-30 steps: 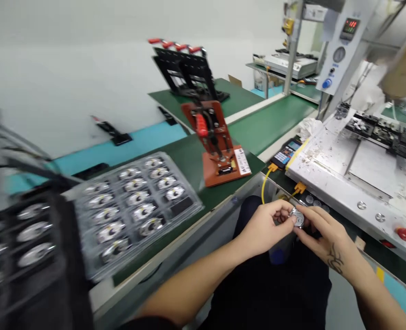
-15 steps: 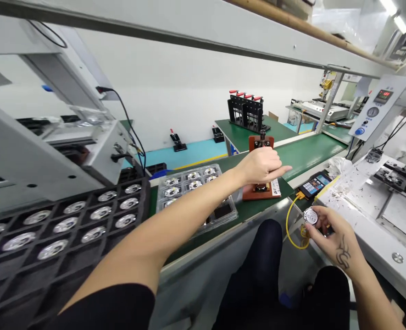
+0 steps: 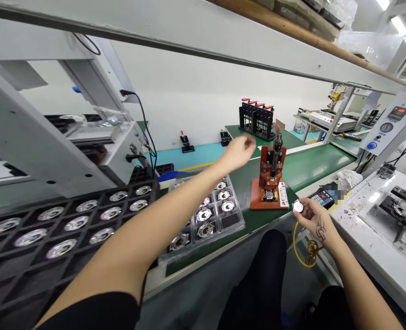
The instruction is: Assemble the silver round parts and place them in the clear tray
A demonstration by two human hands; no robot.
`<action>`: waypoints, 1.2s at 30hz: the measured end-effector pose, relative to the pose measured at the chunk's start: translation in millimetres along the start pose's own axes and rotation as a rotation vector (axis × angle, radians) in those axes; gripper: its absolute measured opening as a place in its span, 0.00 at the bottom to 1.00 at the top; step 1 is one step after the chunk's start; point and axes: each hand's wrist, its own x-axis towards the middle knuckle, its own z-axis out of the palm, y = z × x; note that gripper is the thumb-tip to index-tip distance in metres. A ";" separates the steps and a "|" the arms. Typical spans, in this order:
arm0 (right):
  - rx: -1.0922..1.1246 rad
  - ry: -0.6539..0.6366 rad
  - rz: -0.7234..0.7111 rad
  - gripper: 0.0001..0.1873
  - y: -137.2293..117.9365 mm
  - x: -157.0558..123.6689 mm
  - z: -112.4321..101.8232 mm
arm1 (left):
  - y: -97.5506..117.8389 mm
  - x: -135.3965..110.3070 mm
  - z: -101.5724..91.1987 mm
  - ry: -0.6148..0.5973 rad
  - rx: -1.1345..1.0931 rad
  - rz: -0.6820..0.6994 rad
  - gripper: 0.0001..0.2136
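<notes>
My right hand pinches a small round metal part just right of the base of a red toggle press. The press lever stands upright, and another round part sits in the nest on its base. My left hand hangs in the air to the left of the lever, not touching it; it is smeared by motion, so its fingers are unclear. Below my left forearm lies a clear blister tray with several round metal parts in its pockets.
A black tray of similar parts fills the left. A keypad controller and a yellow cable lie by a white machine bed. A green conveyor belt runs behind the press. A grey machine housing stands at left.
My left hand has come off the press handle and moved up and left; the lever now stands upright. My right hand has carried the round part closer to the press base.
</notes>
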 end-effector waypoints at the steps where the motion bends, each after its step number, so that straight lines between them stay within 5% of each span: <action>1: 0.005 -0.021 -0.009 0.19 6.4 5.2 4.0 | -14.4 -17.9 7.0 -0.131 0.016 -0.041 0.10; 4: 0.030 -0.076 -0.030 0.19 24.0 30.4 20.6 | -39.8 -60.7 44.0 -0.409 0.010 -0.105 0.06; 6: 0.046 -0.090 -0.038 0.19 32.6 51.0 33.2 | -44.8 -72.5 73.6 -0.475 0.005 -0.133 0.08; 10: 0.079 -0.102 -0.020 0.20 43.8 72.5 47.2 | -48.2 -68.2 113.2 -0.459 0.034 -0.120 0.09; 15: 0.100 -0.092 0.043 0.24 57.2 60.8 45.7 | -57.1 -64.2 122.3 -0.407 0.065 -0.056 0.10; 19: 0.078 -0.120 0.040 0.26 64.1 67.2 56.2 | -59.2 -74.1 103.7 -0.410 0.048 -0.022 0.12; 26: 0.000 -0.302 -0.061 0.19 57.0 105.0 79.8 | -63.3 -101.3 14.9 -0.286 0.068 -0.044 0.21; 30: -0.022 -0.387 -0.122 0.22 49.3 115.2 85.5 | -61.8 -117.5 -15.5 -0.186 0.017 -0.022 0.21; 36: -0.113 -0.319 -0.124 0.17 34.1 111.9 53.4 | -51.9 -142.5 -42.1 -0.160 0.017 -0.108 0.22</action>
